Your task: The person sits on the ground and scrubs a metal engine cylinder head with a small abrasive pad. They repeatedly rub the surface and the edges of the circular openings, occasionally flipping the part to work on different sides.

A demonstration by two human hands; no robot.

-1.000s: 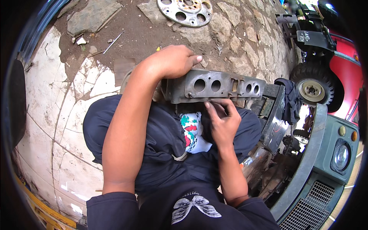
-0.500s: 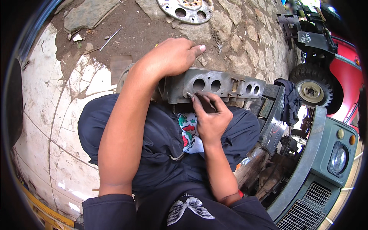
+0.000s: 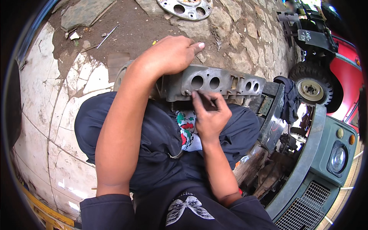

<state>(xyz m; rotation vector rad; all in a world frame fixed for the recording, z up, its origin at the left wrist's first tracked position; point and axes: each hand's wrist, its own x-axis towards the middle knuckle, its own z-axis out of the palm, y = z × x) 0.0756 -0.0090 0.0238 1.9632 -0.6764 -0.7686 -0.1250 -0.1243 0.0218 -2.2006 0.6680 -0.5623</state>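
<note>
A long grey metal engine part, which looks like a cylinder head (image 3: 226,74), lies crosswise in front of my knees with its flat, holed face toward me. My left hand (image 3: 170,53) rests over its far left end. One digit sticks out to the right; the other fingers are mostly hidden. A short metal stud (image 3: 187,92) pokes out at the lower left corner of the face. My right hand (image 3: 212,115) is closed there, thumb and forefinger pinched beside the stud, the other fingers curled in. Those fingertips are dark with grime.
Beyond lies a round metal plate (image 3: 188,10) with large holes, on stony ground. A thin rod (image 3: 107,36) is on the dirt. At right stand a green vehicle front (image 3: 322,157), a dark cloth (image 3: 288,99) and a red vehicle (image 3: 347,76) with a big tyre (image 3: 311,90). Cracked white paving (image 3: 50,115) spreads at left.
My right fingertips have shifted slightly, so the stud's end shows more plainly now. The left hand keeps its place on the part. The whole view has moved a little.
</note>
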